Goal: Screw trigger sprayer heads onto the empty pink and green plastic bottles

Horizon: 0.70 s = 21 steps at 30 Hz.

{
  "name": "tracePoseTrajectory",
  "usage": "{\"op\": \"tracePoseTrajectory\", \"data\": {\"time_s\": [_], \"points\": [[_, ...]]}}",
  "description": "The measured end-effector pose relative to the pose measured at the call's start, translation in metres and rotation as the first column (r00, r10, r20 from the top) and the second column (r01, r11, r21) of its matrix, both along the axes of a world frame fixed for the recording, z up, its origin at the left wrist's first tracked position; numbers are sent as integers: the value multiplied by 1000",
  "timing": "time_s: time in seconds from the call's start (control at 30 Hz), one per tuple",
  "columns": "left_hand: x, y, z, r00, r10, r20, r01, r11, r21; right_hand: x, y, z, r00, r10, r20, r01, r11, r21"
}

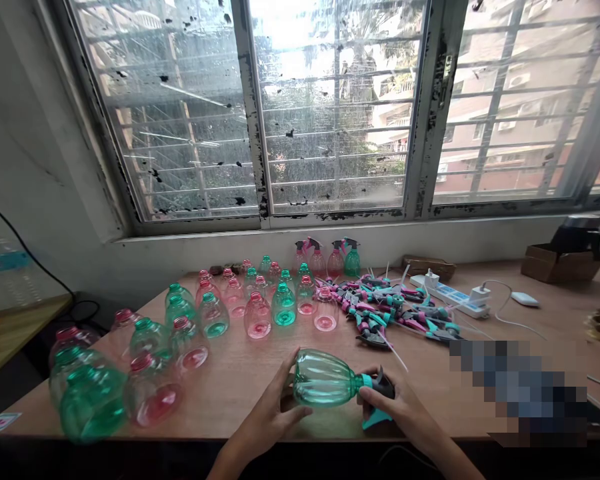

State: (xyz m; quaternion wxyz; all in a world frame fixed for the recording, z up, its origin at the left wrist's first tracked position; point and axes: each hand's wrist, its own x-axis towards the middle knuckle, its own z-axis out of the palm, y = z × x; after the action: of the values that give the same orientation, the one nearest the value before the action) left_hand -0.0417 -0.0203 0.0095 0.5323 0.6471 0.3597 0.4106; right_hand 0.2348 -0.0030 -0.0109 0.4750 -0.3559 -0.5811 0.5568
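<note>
A clear green spray bottle [325,379] lies sideways in the air above the front edge of the table. My left hand [284,393] is wrapped around its base end. At the neck, my right hand [393,397] grips the black and teal spray head [380,385], fingers around the teal collar. The head sits at the bottle's mouth; how tightly it is screwed on cannot be seen. Behind my hands lies a pile of loose pink, teal and black spray heads [380,303]. Several headless green bottles [284,303] and pink bottles [257,315] stand upright to the left.
Finished-looking spray bottles [351,259] with heads stand against the wall. A white power strip [453,297] with plugs and cable lies at the right, near a cardboard box [560,263]. A pixelated patch [525,387] covers something at the right front. The wooden table [225,393] ends just below my hands.
</note>
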Motion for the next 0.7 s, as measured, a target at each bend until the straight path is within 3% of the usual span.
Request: {"op": "tracePoseTrajectory", "data": {"time_s": [0.27,0.47,0.7], "points": [[4,-7,13,1000,18,-24,-18,1000,-20,0,1,-2,1000,-2,0,2,1000,8],[3,-6,12,1000,5,-27,-6,1000,-26,1,3,-7,1000,10,17,-10,1000,14],[5,-9,17,999,17,-50,-18,1000,-19,1,-1,2,999,4,49,-4,1000,12]]}}
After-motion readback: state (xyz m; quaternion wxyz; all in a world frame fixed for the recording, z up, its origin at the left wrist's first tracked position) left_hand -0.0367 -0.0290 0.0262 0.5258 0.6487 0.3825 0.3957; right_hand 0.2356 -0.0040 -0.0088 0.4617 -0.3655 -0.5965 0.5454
